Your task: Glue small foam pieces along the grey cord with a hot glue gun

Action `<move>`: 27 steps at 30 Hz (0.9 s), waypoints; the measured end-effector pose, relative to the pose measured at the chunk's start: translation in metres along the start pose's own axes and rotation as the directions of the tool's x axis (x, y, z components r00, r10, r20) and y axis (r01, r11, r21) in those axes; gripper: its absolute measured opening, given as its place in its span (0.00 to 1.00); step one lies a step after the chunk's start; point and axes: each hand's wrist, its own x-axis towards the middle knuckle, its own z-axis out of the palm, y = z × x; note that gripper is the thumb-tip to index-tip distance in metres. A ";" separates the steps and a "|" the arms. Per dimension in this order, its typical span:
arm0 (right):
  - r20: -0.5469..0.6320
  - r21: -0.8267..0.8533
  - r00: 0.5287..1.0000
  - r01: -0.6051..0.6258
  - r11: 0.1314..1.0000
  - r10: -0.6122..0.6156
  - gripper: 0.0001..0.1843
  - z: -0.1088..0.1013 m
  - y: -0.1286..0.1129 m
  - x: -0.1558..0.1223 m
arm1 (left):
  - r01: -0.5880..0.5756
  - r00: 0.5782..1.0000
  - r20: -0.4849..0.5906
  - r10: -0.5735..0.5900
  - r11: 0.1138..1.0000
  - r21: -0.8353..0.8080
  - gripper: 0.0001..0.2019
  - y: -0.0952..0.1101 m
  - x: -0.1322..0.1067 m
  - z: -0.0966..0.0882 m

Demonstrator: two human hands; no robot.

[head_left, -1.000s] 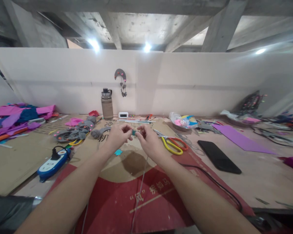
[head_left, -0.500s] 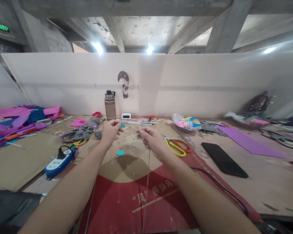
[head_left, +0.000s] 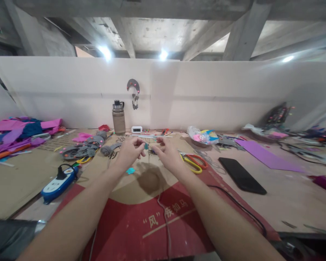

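Note:
My left hand [head_left: 132, 150] is closed in a pinch, with a small teal piece [head_left: 146, 146] at its fingertips. Close by on the right, my right hand [head_left: 165, 150] has thumb and fingers pinched on a thin grey string, whose upper end is hard to make out. The string [head_left: 168, 232] trails down over the red part of the cardboard [head_left: 125, 221]. A turquoise flower-shaped cutout [head_left: 130, 170] lies on the cardboard below my left hand. Scissors with yellow and orange handles [head_left: 194, 166] rest just right of my right wrist.
A black phone [head_left: 241, 175] and purple sheet [head_left: 271, 156] lie to the right. On the left are a blue power strip [head_left: 58, 185], grey felt pieces [head_left: 78, 150] and pink-purple scraps [head_left: 24, 132]. A bottle [head_left: 118, 117], small clock [head_left: 136, 129] and filled bowl [head_left: 202, 137] stand farther back.
My hands have come closer together, and the teal piece is now between them. The string has slackened and curves across the cardboard. The view has shifted slightly right.

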 end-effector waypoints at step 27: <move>-0.002 -0.069 0.999 0.052 0.996 -0.052 0.10 -0.002 -0.016 -0.007 | -0.157 0.985 0.104 0.135 0.957 0.245 0.08 0.000 -0.007 0.007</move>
